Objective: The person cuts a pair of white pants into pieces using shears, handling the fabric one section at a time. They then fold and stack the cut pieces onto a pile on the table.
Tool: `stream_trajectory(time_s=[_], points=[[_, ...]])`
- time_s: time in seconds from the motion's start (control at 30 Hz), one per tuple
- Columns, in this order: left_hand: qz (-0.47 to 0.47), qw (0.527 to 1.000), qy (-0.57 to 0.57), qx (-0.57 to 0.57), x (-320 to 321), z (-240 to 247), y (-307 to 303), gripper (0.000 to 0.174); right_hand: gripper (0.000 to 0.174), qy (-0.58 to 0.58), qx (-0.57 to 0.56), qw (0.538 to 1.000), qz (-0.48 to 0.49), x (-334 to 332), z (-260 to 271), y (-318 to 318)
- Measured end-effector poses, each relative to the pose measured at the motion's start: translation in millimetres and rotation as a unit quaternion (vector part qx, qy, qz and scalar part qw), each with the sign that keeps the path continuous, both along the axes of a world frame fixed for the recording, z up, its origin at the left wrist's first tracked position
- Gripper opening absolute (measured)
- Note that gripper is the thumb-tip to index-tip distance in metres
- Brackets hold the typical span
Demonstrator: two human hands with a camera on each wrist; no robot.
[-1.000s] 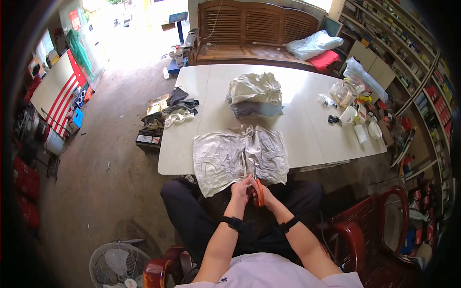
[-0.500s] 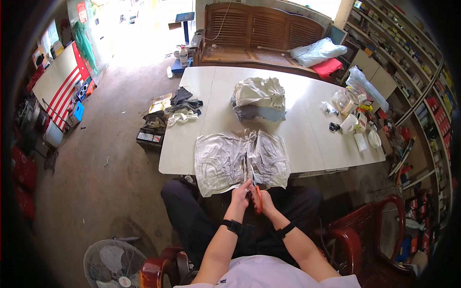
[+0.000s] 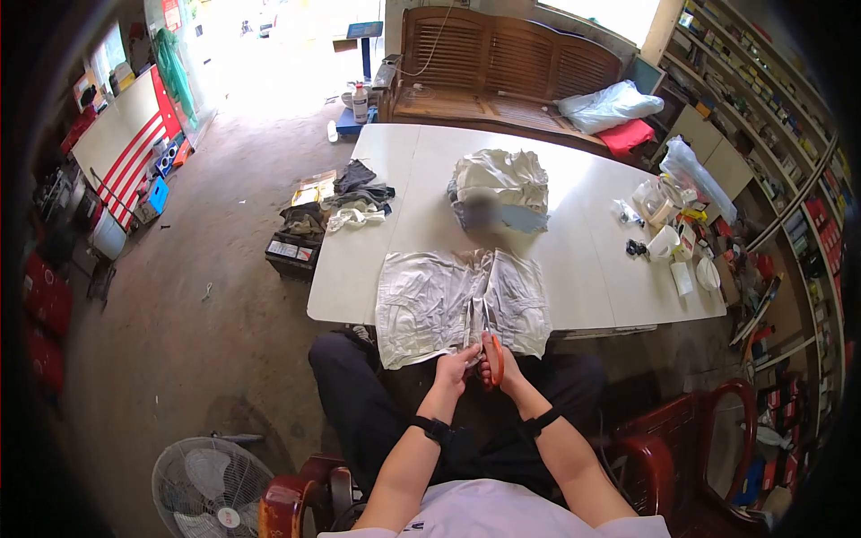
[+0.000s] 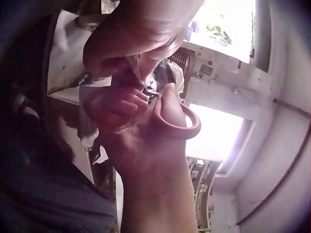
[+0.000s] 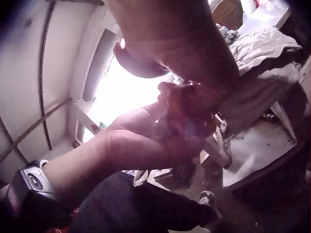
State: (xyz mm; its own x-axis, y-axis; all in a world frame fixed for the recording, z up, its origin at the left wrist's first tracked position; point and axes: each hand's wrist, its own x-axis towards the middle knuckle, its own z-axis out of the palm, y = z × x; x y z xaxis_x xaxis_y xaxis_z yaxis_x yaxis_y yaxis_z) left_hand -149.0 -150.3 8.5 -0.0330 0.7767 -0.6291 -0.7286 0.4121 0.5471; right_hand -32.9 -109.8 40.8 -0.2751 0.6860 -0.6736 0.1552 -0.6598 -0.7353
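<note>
Pale wrinkled shorts [image 3: 420,300] lie spread at the table's near edge, with a slit running up their middle from the near side. The left hand [image 3: 454,369] pinches the cloth's near edge beside that slit. Orange-handled scissors [image 3: 498,359] sit in the right hand [image 3: 504,373], blades pointing away into the slit. In the left wrist view a handle loop [image 4: 187,127] rings the right thumb, and the two hands are close together. The right wrist view shows the left hand [image 5: 146,128] with fingers curled at the cloth; the fingertips there are blurred.
Farther back on the white table [image 3: 592,269] stands a folded cloth stack [image 3: 502,184]. Dark rags [image 3: 360,184] lie at its left corner, with cups and bags [image 3: 664,240] at the right. A fan [image 3: 215,489] is at lower left, a red chair [image 3: 673,439] at right.
The head view has shifted, so the scene appears farther right. Both hands remain at the near edge of the shorts, left on cloth and right on scissors. The slit's edges look more parted.
</note>
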Motion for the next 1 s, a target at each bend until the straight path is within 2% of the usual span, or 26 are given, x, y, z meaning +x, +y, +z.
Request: stream_trajectory(time_s=[0.03,0.13,0.27,0.33,0.47,0.53,0.6,0.63,0.67,0.7,0.73,0.8,0.83,0.87,0.9,0.93,0.97,1.0], points=[[0.004,1.000,-0.007,0.005,1,-5,0,0.019,0.054,-0.004,0.014,1.000,-0.025,-1,4,-3],[0.003,1.000,-0.006,0.008,-1,1,-2,0.018,0.053,-0.015,0.058,0.998,-0.008,0,11,-8],[0.002,1.000,0.018,-0.010,-5,21,-9,0.018,0.053,-0.011,0.039,0.999,0.022,6,-5,5],[0.000,0.999,0.033,-0.018,-4,19,-18,0.017,0.052,0.048,-0.022,0.998,0.015,1,13,9],[0.003,1.000,0.004,0.005,0,19,-26,0.017,0.057,0.047,0.005,0.999,0.019,-6,28,8],[0.007,0.999,-0.013,0.050,3,17,-27,0.018,0.058,0.028,-0.005,0.999,0.017,-2,9,14],[0.008,0.997,0.082,0.009,2,25,-29,0.020,0.058,0.013,-0.013,1.000,0.013,0,-2,14],[0.008,0.996,0.083,0.012,-2,24,-28,0.020,0.058,0.016,0.002,1.000,-0.010,1,-1,12],[-0.135,0.975,0.177,0.018,-10,21,-28,0.026,0.059,0.019,0.019,0.999,-0.034,2,-1,12],[-0.273,0.924,0.267,0.025,-19,20,-25,0.032,0.059,0.023,0.008,0.998,-0.055,2,-4,11],[-0.332,0.888,0.312,0.069,-29,39,-28,0.041,0.059,0.024,0.013,0.998,-0.057,2,-5,13],[-0.388,0.826,0.404,0.056,-46,73,-14,0.039,0.058,0.048,-0.006,0.998,-0.037,6,-10,10],[-0.342,0.789,0.506,0.069,-51,81,-2,0.036,0.057,0.089,-0.015,0.996,-0.028,4,4,5],[-0.253,0.741,0.611,0.115,-52,79,13,0.034,0.057,0.091,-0.016,0.995,-0.029,4,4,5],[-0.158,0.675,0.703,0.160,-52,71,31,0.034,0.054,0.083,-0.068,0.994,-0.031,4,4,6],[-0.158,0.693,0.681,0.175,-53,67,54,0.036,0.050,0.075,-0.119,0.990,-0.033,4,4,7],[-0.158,0.710,0.659,0.191,-54,61,72,0.040,0.050,0.077,-0.118,0.989,-0.034,3,2,7],[-0.158,0.708,0.661,0.194,-55,48,81,0.040,0.051,0.089,-0.093,0.990,-0.051,-1,-1,7]])
